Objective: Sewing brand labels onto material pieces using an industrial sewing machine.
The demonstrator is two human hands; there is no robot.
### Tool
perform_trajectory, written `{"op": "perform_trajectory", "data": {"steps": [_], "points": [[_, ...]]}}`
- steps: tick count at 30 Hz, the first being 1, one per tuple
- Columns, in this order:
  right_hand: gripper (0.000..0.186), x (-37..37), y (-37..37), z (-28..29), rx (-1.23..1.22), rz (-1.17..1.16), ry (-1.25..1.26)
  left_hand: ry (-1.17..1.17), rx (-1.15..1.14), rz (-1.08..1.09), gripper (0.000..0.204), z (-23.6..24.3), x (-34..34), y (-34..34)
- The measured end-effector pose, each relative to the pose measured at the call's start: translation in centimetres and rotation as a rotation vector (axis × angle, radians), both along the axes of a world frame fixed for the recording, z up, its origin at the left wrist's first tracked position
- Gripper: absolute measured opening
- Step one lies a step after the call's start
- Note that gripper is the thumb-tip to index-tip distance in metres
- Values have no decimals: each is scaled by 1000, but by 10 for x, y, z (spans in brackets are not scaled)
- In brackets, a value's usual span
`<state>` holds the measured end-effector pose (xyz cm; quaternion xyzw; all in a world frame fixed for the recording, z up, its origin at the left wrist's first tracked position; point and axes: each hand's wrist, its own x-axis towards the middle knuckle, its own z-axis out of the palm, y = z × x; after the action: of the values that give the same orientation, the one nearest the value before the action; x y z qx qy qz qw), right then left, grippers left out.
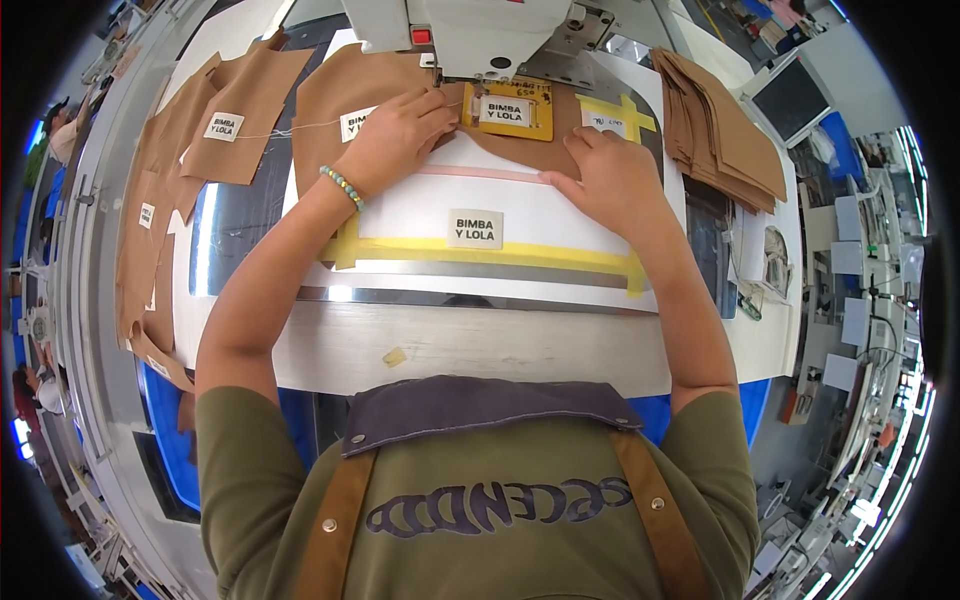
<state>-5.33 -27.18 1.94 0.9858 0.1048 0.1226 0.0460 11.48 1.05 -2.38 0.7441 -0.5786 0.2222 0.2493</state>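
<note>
A brown fabric panel (535, 152) lies flat beneath the sewing machine head (480, 40), its curved near edge over a white sheet. On it sits a yellow rectangular template frame (512, 133) around a white printed label (505, 111). My left hand (405, 135), a beaded bracelet at its wrist, is beside the frame with fingers bent together at the panel's left edge; what is under the fingertips is partly hidden. My right hand (612, 178) rests at the panel's right side, thumb spread from the fingers. Left of my left hand lies another brown panel (325, 85), its label partly covered.
Labelled brown pieces (225, 150) hang at the left, linked by a thin thread. Several stacked brown panels (720, 130) lie at the right. Yellow tape (500, 254) crosses the white sheet, below a loose label (475, 229). A blue bin (175, 440) stands below the table's left edge.
</note>
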Motion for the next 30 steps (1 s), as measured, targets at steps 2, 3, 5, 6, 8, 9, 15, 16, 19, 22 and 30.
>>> {"op": "perform_trajectory", "data": {"steps": [2, 3, 5, 6, 8, 9, 15, 16, 19, 22, 30], "points": [[31, 0, -7, -13, -7, 33, -82, 53, -7, 13, 15, 1, -1, -1], [22, 1, -10, -18, -12, 72, -166, 53, -8, 11, 15, 2, -1, 0], [16, -3, -19, -24, -26, 89, -201, 15, 80, -38, 16, 5, -3, 4], [10, -3, -22, -26, -37, 110, -237, 15, 82, -35, 16, 7, -7, 10], [11, -12, -16, -16, 18, 148, -175, -11, 238, -158, 17, 10, -22, 25], [14, -20, -11, -9, 71, 185, -114, -11, 239, -154, 17, 16, -32, 36], [17, -37, 9, 4, 193, 252, -218, -51, 438, 99, 17, 27, -29, 118], [17, -36, 9, 5, 199, 262, -216, -125, 386, 195, 18, 17, -14, 139], [14, -39, 2, 8, 269, 180, -168, -109, 414, 393, 17, 24, 18, 165], [12, -45, 1, 12, 290, 166, -157, -35, 395, 587, 17, 14, 47, 197], [17, -66, -74, 41, 228, -155, -343, 14, 331, 592, 70, 28, 19, 179]]}}
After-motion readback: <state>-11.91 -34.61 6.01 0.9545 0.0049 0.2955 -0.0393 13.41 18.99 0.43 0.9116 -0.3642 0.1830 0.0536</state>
